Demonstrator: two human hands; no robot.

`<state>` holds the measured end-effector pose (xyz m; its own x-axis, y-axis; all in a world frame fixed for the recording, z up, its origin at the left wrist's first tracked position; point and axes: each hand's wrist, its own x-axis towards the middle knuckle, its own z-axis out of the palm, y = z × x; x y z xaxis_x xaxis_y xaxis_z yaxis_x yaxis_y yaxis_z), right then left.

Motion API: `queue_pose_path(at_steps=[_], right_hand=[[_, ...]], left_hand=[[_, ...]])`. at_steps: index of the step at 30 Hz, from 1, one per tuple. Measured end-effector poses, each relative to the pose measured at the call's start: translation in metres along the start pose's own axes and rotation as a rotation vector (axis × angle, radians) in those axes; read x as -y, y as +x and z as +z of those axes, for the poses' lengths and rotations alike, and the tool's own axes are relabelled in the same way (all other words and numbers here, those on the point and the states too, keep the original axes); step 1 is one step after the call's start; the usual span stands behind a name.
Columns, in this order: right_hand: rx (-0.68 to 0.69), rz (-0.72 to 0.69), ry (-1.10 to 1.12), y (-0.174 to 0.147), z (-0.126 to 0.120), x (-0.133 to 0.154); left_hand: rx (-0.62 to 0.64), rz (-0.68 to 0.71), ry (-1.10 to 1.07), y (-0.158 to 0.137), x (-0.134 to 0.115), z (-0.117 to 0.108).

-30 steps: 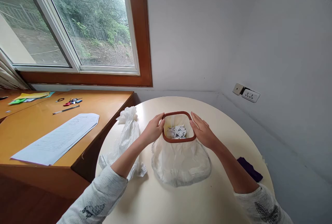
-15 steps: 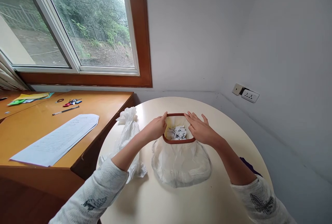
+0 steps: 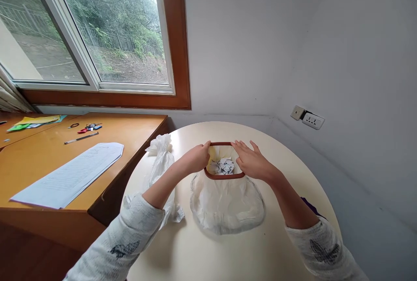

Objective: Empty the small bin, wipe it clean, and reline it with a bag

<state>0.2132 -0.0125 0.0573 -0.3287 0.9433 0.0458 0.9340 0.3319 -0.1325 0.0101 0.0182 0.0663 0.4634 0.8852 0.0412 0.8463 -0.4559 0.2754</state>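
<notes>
A small trash bin with a brown rim (image 3: 224, 176) stands on the round table. Crumpled paper (image 3: 224, 166) lies inside it. A translucent plastic bag (image 3: 228, 211) hangs out from under the rim and spreads over the tabletop around the bin. My left hand (image 3: 198, 158) is closed on the rim's left side, its index finger along the far left corner. On the right side, my right hand (image 3: 253, 160) rests against the rim with its fingers stretched out and thumb hidden. Left of the bin lies a bunched white plastic bag (image 3: 161, 163), partly behind my left forearm.
The cream round table (image 3: 208, 255) meets a wooden desk (image 3: 143, 129) at left. On the desk are paper sheets (image 3: 71, 174), a pen (image 3: 81, 138) and keys (image 3: 90, 127). A dark purple item (image 3: 311, 206) sits by my right forearm. A wall socket (image 3: 313, 120) is at right.
Both hands stay at the rim, nearly still. My left forearm and sleeve have shifted slightly to the right, and my right sleeve slightly to the left.
</notes>
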Motion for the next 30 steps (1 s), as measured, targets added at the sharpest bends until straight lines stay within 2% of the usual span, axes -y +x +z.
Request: queue_pose_path(at_steps=[13, 18, 20, 23, 26, 30], right_hand=[[-0.031, -0.014, -0.049, 0.001, 0.007, -0.002], [-0.028, -0.004, 0.0, 0.001, 0.007, -0.004], [-0.09, -0.023, 0.041, -0.002, 0.004, 0.0], [-0.199, -0.173, 0.132, -0.014, -0.002, 0.012], [-0.151, -0.384, 0.259, -0.027, -0.004, 0.027], [-0.121, -0.421, 0.332, -0.035, 0.0, 0.037]], left_hand=[[-0.001, -0.014, 0.033, -0.002, 0.0, 0.001], [-0.032, -0.016, 0.094, 0.014, 0.001, -0.002], [-0.05, -0.001, 0.106, 0.024, 0.0, -0.004], [-0.069, 0.054, 0.112, 0.037, -0.002, -0.002], [-0.082, 0.088, 0.128, 0.044, -0.002, 0.002], [-0.1, 0.105, 0.158, 0.046, -0.001, 0.005]])
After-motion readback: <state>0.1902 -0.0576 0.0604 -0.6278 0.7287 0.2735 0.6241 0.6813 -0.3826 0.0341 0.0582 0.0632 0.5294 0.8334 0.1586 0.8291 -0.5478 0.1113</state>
